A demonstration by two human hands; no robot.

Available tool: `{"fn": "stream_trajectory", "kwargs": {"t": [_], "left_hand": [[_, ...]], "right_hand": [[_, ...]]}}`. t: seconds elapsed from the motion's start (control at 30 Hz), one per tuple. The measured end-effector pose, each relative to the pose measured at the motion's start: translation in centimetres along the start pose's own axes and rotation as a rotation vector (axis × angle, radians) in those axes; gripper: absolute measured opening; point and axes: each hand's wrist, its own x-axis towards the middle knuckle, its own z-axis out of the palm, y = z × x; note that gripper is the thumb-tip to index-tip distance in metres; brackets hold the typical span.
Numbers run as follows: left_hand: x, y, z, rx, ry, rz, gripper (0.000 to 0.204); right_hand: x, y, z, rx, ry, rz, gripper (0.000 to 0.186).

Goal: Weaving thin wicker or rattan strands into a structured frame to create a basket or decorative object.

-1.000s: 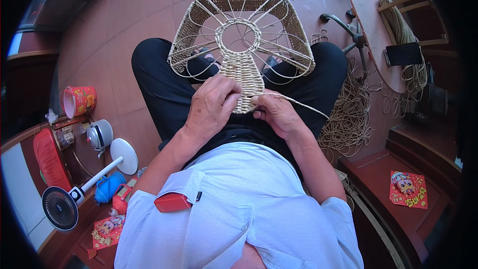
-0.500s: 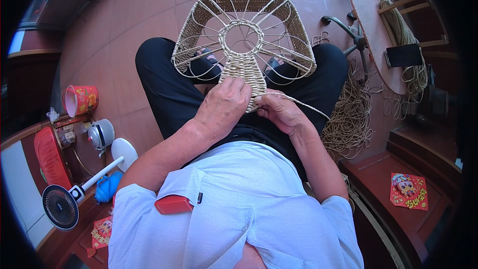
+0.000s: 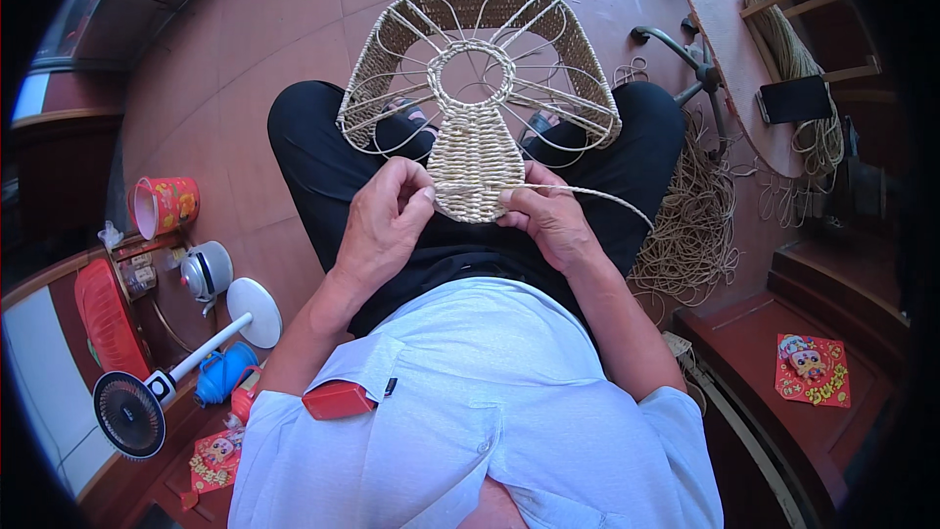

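Note:
A half-woven basket [image 3: 478, 152] of pale twisted cord over a bare wire frame rests between my knees, its narrow rounded panel toward me. My right hand [image 3: 553, 220] pinches that panel's right edge, thumb on top and fingers curled beneath. A loose length of cord [image 3: 617, 200] runs from there rightward over my thigh. At the panel's left edge is my left hand [image 3: 384, 220], closed, fingers curled and thumb against them; what lies in its pinch, if anything, I cannot make out. Further off, a woven ring [image 3: 472, 43] joins the wire spokes to a woven side wall.
A tangled heap of cord [image 3: 690, 220] lies on the floor by my right knee. Beyond it stand a wheeled chair base [image 3: 700, 73] and a board with hanging cord and a phone [image 3: 794, 100]. On the left are a fan [image 3: 130, 414], a kettle [image 3: 206, 271] and a red bucket [image 3: 164, 207].
My left hand has moved off the middle of the panel to its left edge, uncovering the weave. The right hand keeps its grip on the right edge.

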Motion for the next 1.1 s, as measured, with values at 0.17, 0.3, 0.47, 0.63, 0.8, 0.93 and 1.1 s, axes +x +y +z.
{"fn": "stream_trajectory", "kwargs": {"t": [0.17,0.3,0.47,0.63,0.8,0.93,1.1], "left_hand": [[-0.3,0.0,1.4,0.055,-0.02,0.172,0.02],[0.9,0.2,2.3,0.339,0.06,0.516,0.018],[1.2,-0.5,1.1,-0.554,0.047,0.039,0.011],[1.0,-3.5,-4.4,-1.307,0.181,-0.097,0.006],[-1.4,-12.3,-23.0,-1.097,0.648,-0.093,0.013],[-8.3,-22.8,-44.4,-0.905,0.872,-0.173,0.02],[-19.4,-28.5,-64.9,-0.705,1.368,-0.269,0.048]], "right_hand": [[0.0,0.2,0.0,0.019,0.013,-0.032,0.037],[-0.2,0.3,0.3,-0.01,0.029,-0.077,0.039],[-0.5,0.4,1.0,-0.045,0.062,-0.125,0.041],[-0.7,0.2,1.4,-0.076,0.065,-0.162,0.044],[-0.6,0.3,1.3,-0.096,0.097,-0.13,0.046],[-0.4,0.4,1.0,-0.059,0.078,-0.117,0.047],[-0.1,0.4,0.8,-0.046,0.063,-0.12,0.045]]}}
